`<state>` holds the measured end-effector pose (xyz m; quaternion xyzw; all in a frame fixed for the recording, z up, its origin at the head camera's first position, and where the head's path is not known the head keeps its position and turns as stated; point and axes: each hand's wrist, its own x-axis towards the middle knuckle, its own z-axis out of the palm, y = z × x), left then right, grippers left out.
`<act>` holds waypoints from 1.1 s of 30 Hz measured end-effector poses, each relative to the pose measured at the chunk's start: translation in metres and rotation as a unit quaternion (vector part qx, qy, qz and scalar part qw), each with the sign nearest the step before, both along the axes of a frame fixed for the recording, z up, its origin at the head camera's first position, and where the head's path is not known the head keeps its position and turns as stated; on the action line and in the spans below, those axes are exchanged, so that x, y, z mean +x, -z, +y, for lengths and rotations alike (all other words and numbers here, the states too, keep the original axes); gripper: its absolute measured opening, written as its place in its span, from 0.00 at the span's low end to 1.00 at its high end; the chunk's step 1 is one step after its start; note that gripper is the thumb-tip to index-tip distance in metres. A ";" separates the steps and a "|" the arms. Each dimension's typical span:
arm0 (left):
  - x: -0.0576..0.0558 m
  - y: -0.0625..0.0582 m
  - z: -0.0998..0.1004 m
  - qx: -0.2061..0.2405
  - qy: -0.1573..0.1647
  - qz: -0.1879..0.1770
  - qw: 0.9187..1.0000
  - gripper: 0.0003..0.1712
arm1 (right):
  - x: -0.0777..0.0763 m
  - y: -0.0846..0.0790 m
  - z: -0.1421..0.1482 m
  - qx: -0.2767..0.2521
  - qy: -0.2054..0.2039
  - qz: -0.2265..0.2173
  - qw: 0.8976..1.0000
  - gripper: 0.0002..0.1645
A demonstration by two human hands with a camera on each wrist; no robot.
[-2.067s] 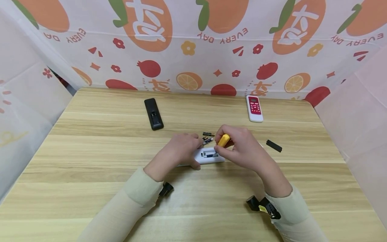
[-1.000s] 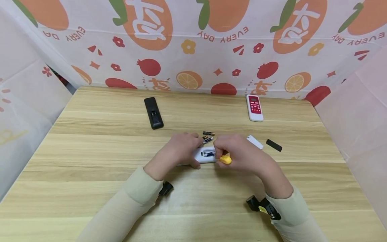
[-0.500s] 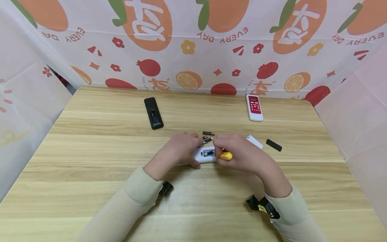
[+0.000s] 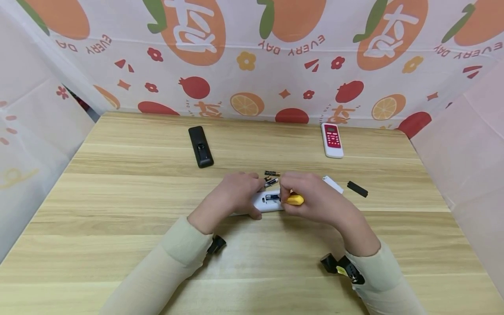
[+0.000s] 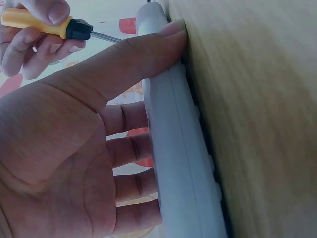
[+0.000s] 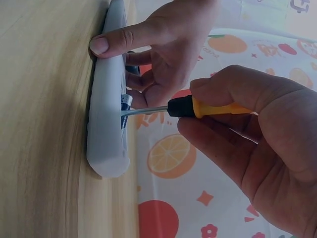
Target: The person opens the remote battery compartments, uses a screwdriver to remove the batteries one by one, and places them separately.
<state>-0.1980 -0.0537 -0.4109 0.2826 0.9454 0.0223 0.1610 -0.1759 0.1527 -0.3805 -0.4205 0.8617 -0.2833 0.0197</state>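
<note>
A white remote control (image 4: 271,207) lies face down with its battery compartment open. My left hand (image 4: 239,194) grips it, thumb on the near edge and fingers along the far one, as the left wrist view shows. In my right hand (image 4: 311,197) I pinch a screwdriver (image 6: 185,106) with a yellow handle and black collar. Its metal shaft reaches into the compartment beside a battery (image 6: 126,105), which sticks up partly above the remote's back. Whether the tip is under the battery I cannot tell. Several loose batteries (image 4: 271,183) lie just beyond the remote, between my hands.
A black remote (image 4: 201,147) with an open compartment lies at the back left. At the back right is a white remote with a red front (image 4: 332,140). A white battery cover (image 4: 333,184) and a black one (image 4: 357,189) lie right of my right hand.
The screwdriver handle has swung down from steep toward the right, and the right hand has turned with it. The battery at its tip has risen slightly. My left hand stays on the remote.
</note>
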 end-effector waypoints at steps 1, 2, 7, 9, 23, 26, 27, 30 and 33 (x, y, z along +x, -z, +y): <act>0.000 0.000 0.000 0.001 0.000 0.000 1.000 0.38 | 0.000 0.000 0.000 -0.002 0.000 0.001 1.000 0.16; 0.000 0.000 0.000 0.001 -0.001 0.000 1.000 0.38 | 0.000 0.000 0.000 -0.002 0.000 0.004 1.000 0.16; -0.001 0.002 0.000 0.012 -0.006 0.000 1.000 0.34 | -0.001 0.001 -0.002 0.008 0.000 0.005 1.000 0.15; -0.001 0.002 0.000 0.015 -0.009 -0.003 1.000 0.32 | -0.001 0.001 -0.001 0.010 0.004 0.004 1.000 0.15; -0.002 0.003 0.001 0.008 -0.009 -0.007 1.000 0.33 | -0.002 0.003 0.002 0.015 0.018 0.011 1.000 0.15; -0.001 0.003 0.001 0.009 -0.008 -0.007 1.000 0.33 | -0.003 0.002 0.003 0.017 0.023 0.007 1.000 0.15; -0.001 0.003 0.001 0.010 -0.007 -0.006 1.000 0.33 | -0.003 0.002 0.003 0.016 0.023 0.007 1.000 0.15; -0.001 0.003 0.001 0.010 -0.005 -0.004 1.000 0.33 | -0.004 0.001 0.005 0.008 0.024 0.005 1.000 0.16; -0.001 0.004 0.001 0.009 -0.004 -0.003 1.000 0.34 | -0.005 -0.001 0.009 -0.011 0.028 0.002 1.000 0.16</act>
